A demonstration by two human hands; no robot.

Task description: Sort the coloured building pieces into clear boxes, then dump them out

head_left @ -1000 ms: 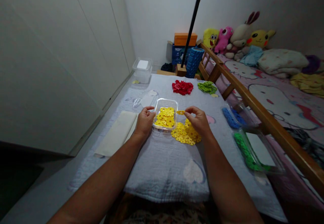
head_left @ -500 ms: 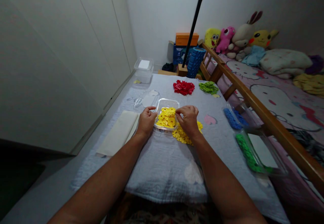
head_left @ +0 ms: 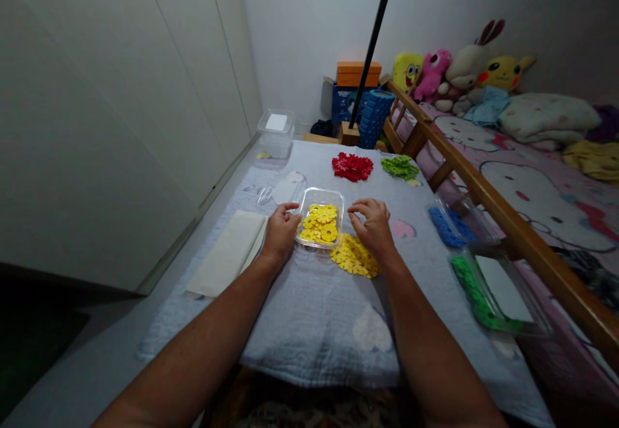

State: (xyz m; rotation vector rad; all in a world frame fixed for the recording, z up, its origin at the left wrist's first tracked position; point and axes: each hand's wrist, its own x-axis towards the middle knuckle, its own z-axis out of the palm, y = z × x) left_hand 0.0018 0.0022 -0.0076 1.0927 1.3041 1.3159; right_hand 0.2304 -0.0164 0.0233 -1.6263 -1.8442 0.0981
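A clear plastic container (head_left: 309, 196) stands mid-table with several yellow flower-shaped pieces (head_left: 320, 225) inside. My left hand (head_left: 282, 231) grips its left wall, thumb and fingers at the rim. Just off the container's right side hovers my right hand (head_left: 371, 223), fingers curved and apart, with nothing visible between them. Beneath and left of that hand lies a loose pile of yellow flower-shaped pieces (head_left: 354, 257) on the cloth. A clear lid (head_left: 283, 189) with a white label rests behind my left hand.
Red pieces (head_left: 353, 167) and light green pieces (head_left: 400, 167) lie in piles at the back. Containers of blue pieces (head_left: 449, 225) and green pieces (head_left: 476, 292) line the right edge. A folded cream sheet (head_left: 225, 254) lies left, empty containers (head_left: 276, 133) stand back left, and a wooden bed rail (head_left: 483, 186) runs alongside.
My right hand has moved right, from over the container's right rim to beside it, and its fingers have parted. My left hand stays on the container.
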